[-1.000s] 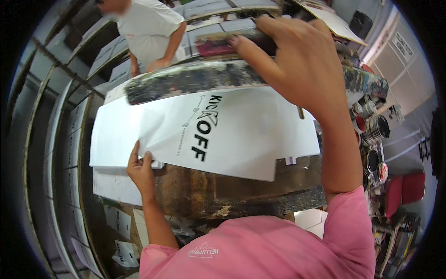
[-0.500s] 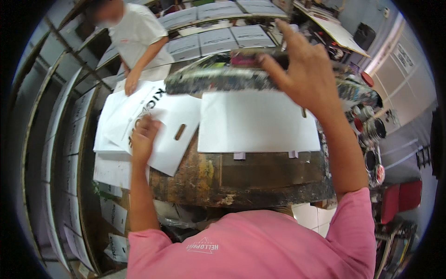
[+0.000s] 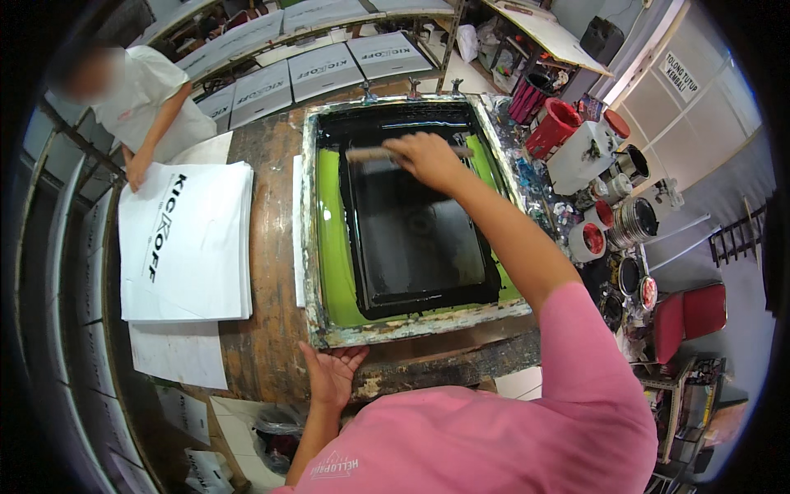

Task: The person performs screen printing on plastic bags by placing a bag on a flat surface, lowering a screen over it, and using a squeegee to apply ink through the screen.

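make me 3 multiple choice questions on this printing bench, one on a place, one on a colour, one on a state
1. Where does the stack of white printed sheets lie?
A. left of the screen frame
B. inside the frame
C. on the red chair

2. What colour is the mesh border around the black ink?
A. orange
B. bright green
C. blue

3. What is the right hand doing?
A. hanging free
B. holding a cup
C. gripping the squeegee

Answers:
1 A, the stack sits on the table left of the screen frame.
2 B, green strips flank the ink.
3 C, its fingers close on the squeegee handle, while the left hand rests at the frame's near edge.
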{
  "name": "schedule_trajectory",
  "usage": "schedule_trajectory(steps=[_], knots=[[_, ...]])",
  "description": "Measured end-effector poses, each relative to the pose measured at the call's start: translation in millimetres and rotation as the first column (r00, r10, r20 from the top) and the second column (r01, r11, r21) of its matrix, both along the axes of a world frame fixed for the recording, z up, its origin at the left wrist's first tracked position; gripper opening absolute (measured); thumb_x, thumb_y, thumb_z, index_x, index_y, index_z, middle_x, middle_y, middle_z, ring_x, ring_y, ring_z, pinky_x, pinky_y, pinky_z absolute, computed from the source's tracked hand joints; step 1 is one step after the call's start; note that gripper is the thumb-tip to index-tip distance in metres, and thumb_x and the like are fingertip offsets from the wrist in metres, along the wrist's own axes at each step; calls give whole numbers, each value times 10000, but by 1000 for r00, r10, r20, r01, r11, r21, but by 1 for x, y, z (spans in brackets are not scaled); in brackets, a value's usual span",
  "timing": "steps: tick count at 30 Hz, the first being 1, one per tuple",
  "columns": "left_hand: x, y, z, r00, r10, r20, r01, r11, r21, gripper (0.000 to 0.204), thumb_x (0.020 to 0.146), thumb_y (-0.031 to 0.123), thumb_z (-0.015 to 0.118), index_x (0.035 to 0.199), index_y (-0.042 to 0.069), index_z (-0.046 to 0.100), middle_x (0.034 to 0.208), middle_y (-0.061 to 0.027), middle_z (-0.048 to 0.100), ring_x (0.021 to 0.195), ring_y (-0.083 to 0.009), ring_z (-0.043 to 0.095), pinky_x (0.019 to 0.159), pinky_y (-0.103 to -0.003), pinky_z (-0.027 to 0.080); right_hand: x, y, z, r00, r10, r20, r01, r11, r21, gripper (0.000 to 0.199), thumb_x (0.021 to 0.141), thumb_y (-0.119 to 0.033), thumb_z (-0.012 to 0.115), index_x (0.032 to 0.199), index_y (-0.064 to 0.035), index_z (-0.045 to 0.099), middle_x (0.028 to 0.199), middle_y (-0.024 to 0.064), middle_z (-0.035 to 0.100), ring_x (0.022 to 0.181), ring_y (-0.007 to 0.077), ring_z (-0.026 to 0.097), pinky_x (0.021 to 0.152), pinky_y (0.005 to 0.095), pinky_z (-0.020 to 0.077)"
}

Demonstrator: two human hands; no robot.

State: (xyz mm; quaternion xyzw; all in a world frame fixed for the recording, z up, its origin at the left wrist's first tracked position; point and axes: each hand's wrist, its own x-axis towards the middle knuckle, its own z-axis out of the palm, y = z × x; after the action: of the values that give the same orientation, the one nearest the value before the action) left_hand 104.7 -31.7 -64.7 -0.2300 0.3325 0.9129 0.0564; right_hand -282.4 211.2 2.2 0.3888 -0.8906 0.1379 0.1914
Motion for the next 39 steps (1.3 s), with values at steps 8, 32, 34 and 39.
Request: schedule_trajectory(steps=[8, 32, 34, 39], knots=[[10, -4, -16, 1000, -24, -16, 22, 992, -121, 963, 993, 795, 311, 1597, 46, 268, 1545, -210, 473, 1390, -368, 519, 1153, -581, 429, -97, -47, -32, 993, -110, 36, 105, 986, 128, 340, 959, -468, 637, 1157, -194, 676, 1013, 99, 707, 995, 330, 693, 800, 479, 571], [3, -7, -13, 968, -106, -229, 106, 994, -10, 1010, 983, 797, 333, 1478, -79, 407, 1408, -250, 580, 1316, -370, 571, 1183, -562, 402, 258, 10, 8, 932, -145, 332, 88, 980, 180, 397, 897, -440, 732, 1030, -82, 624, 977, 127, 650, 893, 330, 686, 731, 453, 581], [2, -7, -16, 962, -105, -254, 104, 994, -18, 988, 991, 788, 330, 1473, -70, 415, 1402, -254, 581, 1314, -368, 572, 1182, -562, 404, 252, 10, 25, 932, -180, 314, 123, 974, 191, 421, 912, -467, 710, 1027, -74, 614, 995, 143, 648, 893, 331, 692, 726, 452, 585], [7, -13, -7, 927, -96, -363, 84, 995, -47, 935, 981, 776, 381, 1396, -56, 482, 1372, -263, 600, 1336, -437, 543, 1198, -573, 387, 293, 11, 35, 986, -161, 29, 157, 980, 124, 409, 914, -408, 718, 1115, -64, 626, 1003, 111, 609, 1042, 310, 601, 1101, 547, 386]])
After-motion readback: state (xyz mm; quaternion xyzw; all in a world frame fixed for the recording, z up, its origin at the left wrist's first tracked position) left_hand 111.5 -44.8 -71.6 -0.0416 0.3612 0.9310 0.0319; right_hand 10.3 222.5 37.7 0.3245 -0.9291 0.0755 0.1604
